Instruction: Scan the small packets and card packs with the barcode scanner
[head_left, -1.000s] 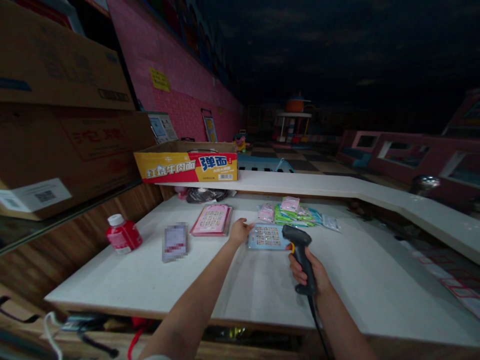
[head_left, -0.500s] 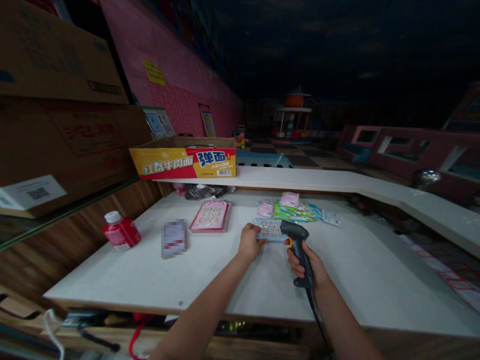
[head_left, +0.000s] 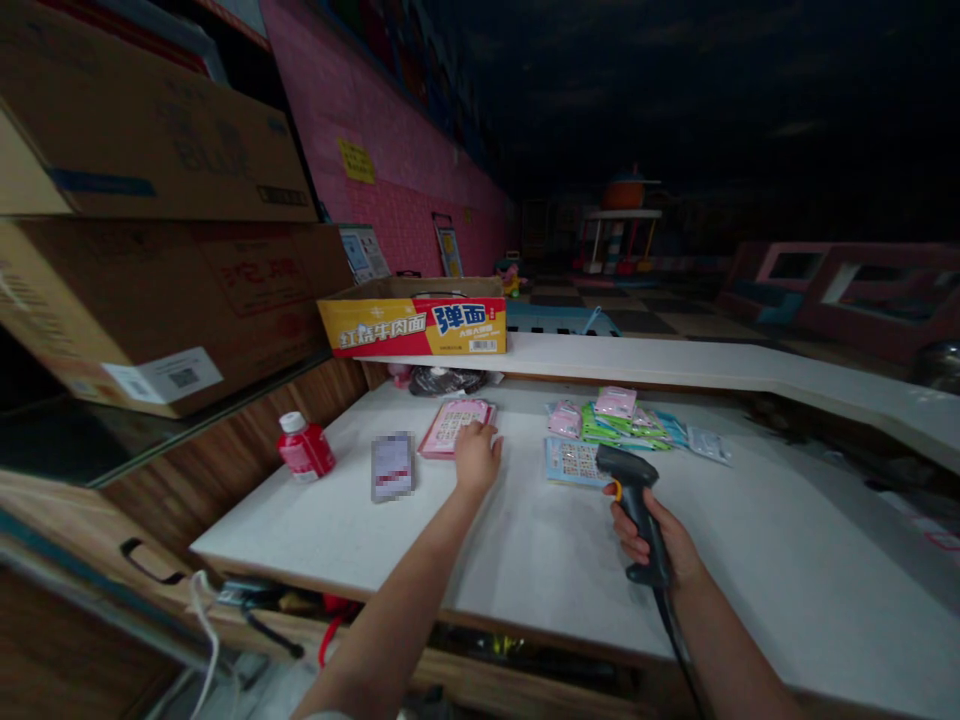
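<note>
Plainly, with the right hand (head_left: 664, 540) clenched round the barcode scanner (head_left: 628, 478) and the left hand (head_left: 478, 458) lying unclosed on the pink sticker pack (head_left: 450, 424) before the noodle carton (head_left: 416, 322), that slick pack could skid.

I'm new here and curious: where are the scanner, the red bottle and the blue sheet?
scanner (head_left: 624, 467), head view, on its black head.
red bottle (head_left: 307, 455), head view, on its red body.
blue sheet (head_left: 570, 460), head view, on its printed face.

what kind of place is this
Probably a sales counter in a children's play centre: the right hand holds a barcode scanner near packaged sticker sheets on the white counter, and a playground structure stands behind.
</note>
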